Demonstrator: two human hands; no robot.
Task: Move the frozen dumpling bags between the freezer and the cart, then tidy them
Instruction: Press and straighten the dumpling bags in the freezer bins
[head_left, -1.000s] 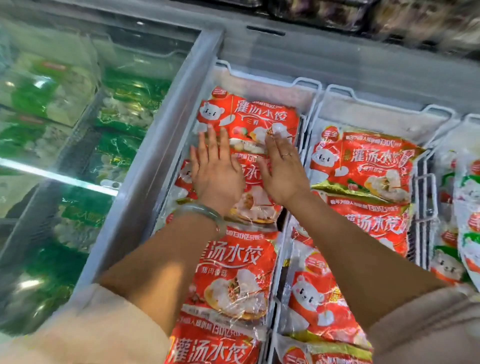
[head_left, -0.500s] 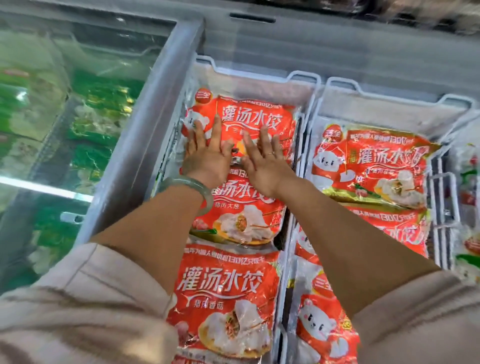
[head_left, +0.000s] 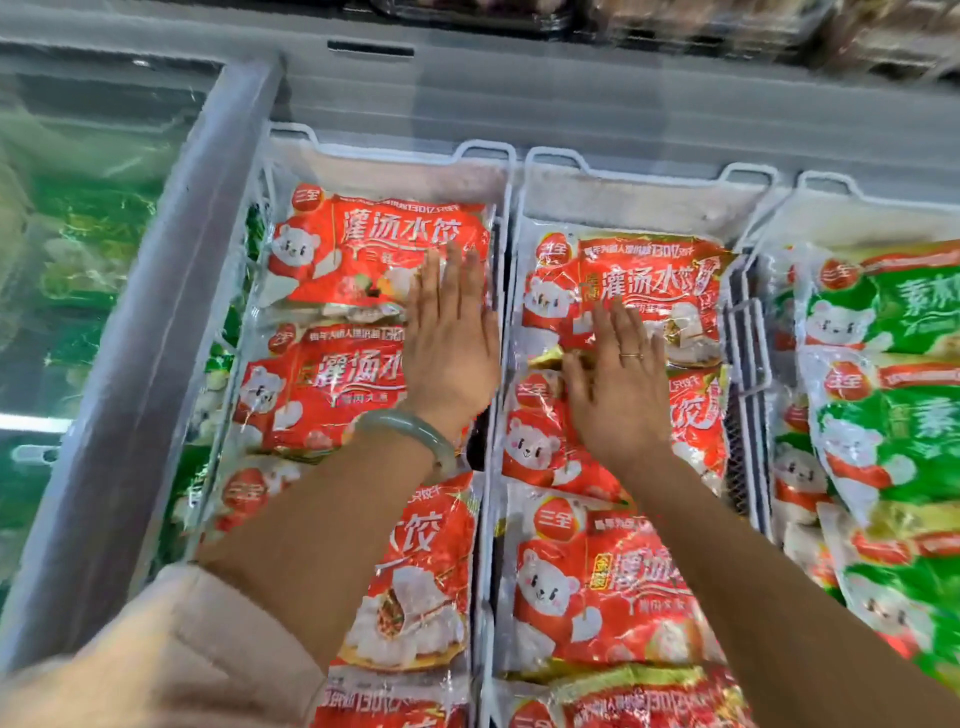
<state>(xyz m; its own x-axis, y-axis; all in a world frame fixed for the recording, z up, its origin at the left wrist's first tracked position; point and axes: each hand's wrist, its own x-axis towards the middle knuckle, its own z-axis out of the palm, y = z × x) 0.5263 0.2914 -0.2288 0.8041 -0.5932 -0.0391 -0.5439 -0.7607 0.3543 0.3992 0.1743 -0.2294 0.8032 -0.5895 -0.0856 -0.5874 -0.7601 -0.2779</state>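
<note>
Already both hands lay flat with straight fingers: the left hand (head_left: 449, 343) pressed on the red dumpling bags (head_left: 363, 249) in the left basket (head_left: 483, 149), fingertips on the far bag, and the right hand (head_left: 618, 384) rested palm-down on the neighbouring red bags (head_left: 649, 280) in the next basket (head_left: 553, 153). A white wire divider (head_left: 508, 270) ran between the two hands, with a dark narrow gap just beside the left wrist. Beyond the fingertips a frosted strip of each basket lay bare up to the freezer wall (head_left: 597, 104). Half a second before, both hands had shared the left basket; the right one had since crossed the divider. Green bags (head_left: 893, 312) lay well to the right of the right hand, cut off by the frame edge. Both forearms hid parts of the nearer bags, and blur smeared the small print.
</note>
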